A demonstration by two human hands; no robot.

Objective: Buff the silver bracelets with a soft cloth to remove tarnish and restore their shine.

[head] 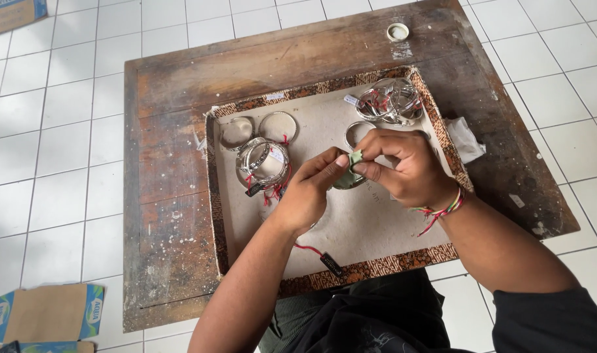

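My left hand (309,189) and my right hand (403,163) meet over a shallow cardboard tray (350,229) with a patterned rim. Together they pinch a small green cloth (354,159) wrapped around a silver bangle (347,180), which is mostly hidden between the fingers. A red string with a dark tag (330,263) trails down from under my left wrist. A stack of silver bangles with red strings (264,163) lies just left of my left hand. Two single bangles (277,124) lie above that stack. Another pile of bangles (390,101) sits in the tray's far right corner.
The tray rests on a worn wooden board (167,196) laid on a white tiled floor. A crumpled white tissue (465,138) lies right of the tray, and a small round lid (398,31) sits near the board's far edge. Flattened cardboard boxes (47,314) lie at the bottom left.
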